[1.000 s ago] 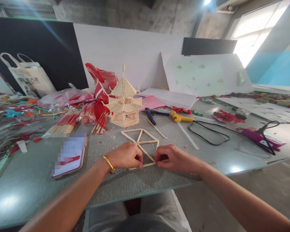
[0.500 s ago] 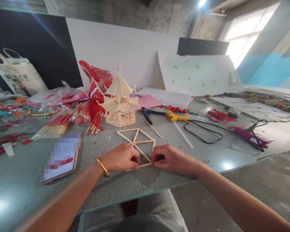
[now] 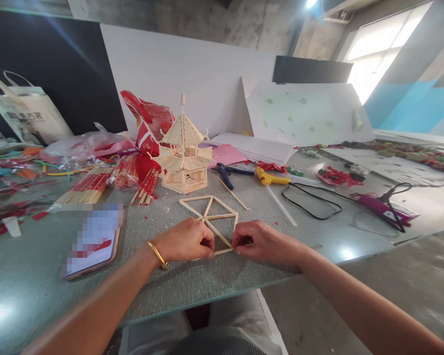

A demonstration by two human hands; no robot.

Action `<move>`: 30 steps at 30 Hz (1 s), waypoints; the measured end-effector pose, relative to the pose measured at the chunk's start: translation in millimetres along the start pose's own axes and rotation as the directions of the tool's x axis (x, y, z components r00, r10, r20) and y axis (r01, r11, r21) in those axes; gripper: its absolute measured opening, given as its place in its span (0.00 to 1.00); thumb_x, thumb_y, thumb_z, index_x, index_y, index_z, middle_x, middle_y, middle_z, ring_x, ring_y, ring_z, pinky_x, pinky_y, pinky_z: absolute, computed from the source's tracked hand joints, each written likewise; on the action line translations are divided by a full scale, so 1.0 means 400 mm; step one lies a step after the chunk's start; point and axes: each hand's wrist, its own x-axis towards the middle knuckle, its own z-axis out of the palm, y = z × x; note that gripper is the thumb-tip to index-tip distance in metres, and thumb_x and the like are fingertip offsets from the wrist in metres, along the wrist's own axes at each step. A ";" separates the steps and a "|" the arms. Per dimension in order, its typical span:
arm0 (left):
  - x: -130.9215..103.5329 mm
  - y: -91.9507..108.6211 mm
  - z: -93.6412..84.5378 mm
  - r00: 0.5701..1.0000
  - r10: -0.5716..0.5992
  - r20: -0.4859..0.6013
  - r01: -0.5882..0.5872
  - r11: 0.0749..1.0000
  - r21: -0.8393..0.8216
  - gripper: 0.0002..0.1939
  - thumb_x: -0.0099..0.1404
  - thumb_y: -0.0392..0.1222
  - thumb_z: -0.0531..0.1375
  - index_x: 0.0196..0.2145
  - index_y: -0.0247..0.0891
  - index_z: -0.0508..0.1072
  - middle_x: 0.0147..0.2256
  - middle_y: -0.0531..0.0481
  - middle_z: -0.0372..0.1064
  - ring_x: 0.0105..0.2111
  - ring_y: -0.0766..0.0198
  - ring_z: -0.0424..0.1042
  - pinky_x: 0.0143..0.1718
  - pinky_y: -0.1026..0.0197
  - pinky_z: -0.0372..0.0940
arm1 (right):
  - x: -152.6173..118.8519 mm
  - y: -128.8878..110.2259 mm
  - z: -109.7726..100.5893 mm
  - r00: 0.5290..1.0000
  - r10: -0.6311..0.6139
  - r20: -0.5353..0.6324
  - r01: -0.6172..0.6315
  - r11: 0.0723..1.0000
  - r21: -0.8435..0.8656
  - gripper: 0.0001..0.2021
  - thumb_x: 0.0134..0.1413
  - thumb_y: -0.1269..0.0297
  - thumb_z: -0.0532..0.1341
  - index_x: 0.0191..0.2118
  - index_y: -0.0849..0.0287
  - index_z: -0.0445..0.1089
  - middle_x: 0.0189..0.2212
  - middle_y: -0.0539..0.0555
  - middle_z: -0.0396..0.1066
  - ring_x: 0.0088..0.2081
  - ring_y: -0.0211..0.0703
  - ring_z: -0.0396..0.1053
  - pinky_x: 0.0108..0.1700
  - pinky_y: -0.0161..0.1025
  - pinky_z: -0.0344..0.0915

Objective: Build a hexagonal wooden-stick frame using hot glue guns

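A flat frame of wooden sticks (image 3: pixel 222 216), with spokes meeting at a centre joint, lies on the table in front of me. My left hand (image 3: pixel 187 240), with a gold bracelet at the wrist, is closed, its fingertips pressed on the near edge stick (image 3: pixel 222 252). At that stick's right end, by the frame's corner, my right hand (image 3: pixel 257 240) pinches with curled fingers. The left hand hides part of the frame. Behind it stands a small pagoda model (image 3: pixel 184 153) built from the same kind of sticks.
Right of the pagoda lie dark-handled pliers (image 3: pixel 225 176), a loose stick (image 3: pixel 234 193), a yellow glue gun (image 3: pixel 272 177) with a black cord, and a clear glue stick (image 3: pixel 281 206). To the left are a phone (image 3: pixel 93 241), bundled sticks (image 3: pixel 87 185) and plastic bags (image 3: pixel 85 148). The table's edge (image 3: pixel 192 306) is close to me.
Both hands keep their places on the stick frame. Only the camera view has shifted very slightly.
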 end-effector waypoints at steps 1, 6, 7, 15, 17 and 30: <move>0.000 -0.001 0.000 1.000 -0.001 0.002 0.001 1.000 0.000 0.06 0.54 0.36 0.60 0.28 0.36 0.78 0.21 0.55 0.68 0.22 0.69 0.64 0.25 0.66 0.53 | 0.000 0.000 0.000 1.000 0.000 0.002 0.000 1.000 0.000 0.06 0.46 0.73 0.57 0.30 0.61 0.71 0.27 0.48 0.69 0.28 0.32 0.63 0.30 0.29 0.56; -0.006 0.007 0.001 1.000 0.001 -0.015 -0.001 0.999 0.046 0.07 0.55 0.38 0.59 0.30 0.37 0.78 0.23 0.54 0.71 0.24 0.68 0.65 0.26 0.65 0.54 | -0.004 -0.004 -0.003 1.000 0.002 0.014 -0.002 1.000 -0.027 0.06 0.46 0.74 0.57 0.29 0.61 0.70 0.26 0.47 0.68 0.28 0.32 0.63 0.30 0.28 0.56; -0.008 0.013 0.001 0.999 0.010 -0.044 -0.008 0.998 0.058 0.08 0.56 0.39 0.59 0.30 0.38 0.78 0.25 0.53 0.72 0.25 0.67 0.66 0.27 0.65 0.55 | -0.007 -0.005 -0.004 1.000 0.001 0.012 -0.001 0.999 -0.036 0.06 0.46 0.74 0.57 0.29 0.61 0.70 0.26 0.47 0.68 0.28 0.32 0.63 0.30 0.28 0.55; -0.018 0.074 0.018 0.950 0.069 -0.304 -0.057 0.997 0.050 0.10 0.60 0.38 0.56 0.34 0.40 0.79 0.32 0.50 0.74 0.33 0.63 0.70 0.38 0.61 0.60 | -0.014 -0.042 -0.018 0.994 -0.088 -0.060 0.081 0.990 -0.113 0.07 0.45 0.77 0.56 0.28 0.61 0.69 0.26 0.47 0.67 0.28 0.30 0.62 0.31 0.28 0.55; -0.018 0.074 0.023 0.948 0.043 -0.314 -0.040 0.999 0.016 0.11 0.60 0.37 0.56 0.33 0.40 0.78 0.32 0.51 0.74 0.32 0.63 0.70 0.36 0.62 0.61 | -0.010 -0.058 -0.023 0.990 -0.105 -0.093 0.093 0.988 -0.127 0.07 0.45 0.77 0.56 0.29 0.61 0.70 0.26 0.47 0.67 0.28 0.30 0.62 0.32 0.28 0.56; -0.012 0.057 0.012 0.930 -0.139 -0.341 0.102 0.987 -0.124 0.09 0.54 0.37 0.55 0.26 0.37 0.75 0.21 0.54 0.69 0.23 0.67 0.65 0.24 0.66 0.55 | 0.030 -0.075 -0.010 0.960 -0.176 -0.217 0.133 0.971 -0.200 0.05 0.47 0.77 0.58 0.29 0.63 0.69 0.26 0.49 0.67 0.29 0.33 0.62 0.32 0.31 0.55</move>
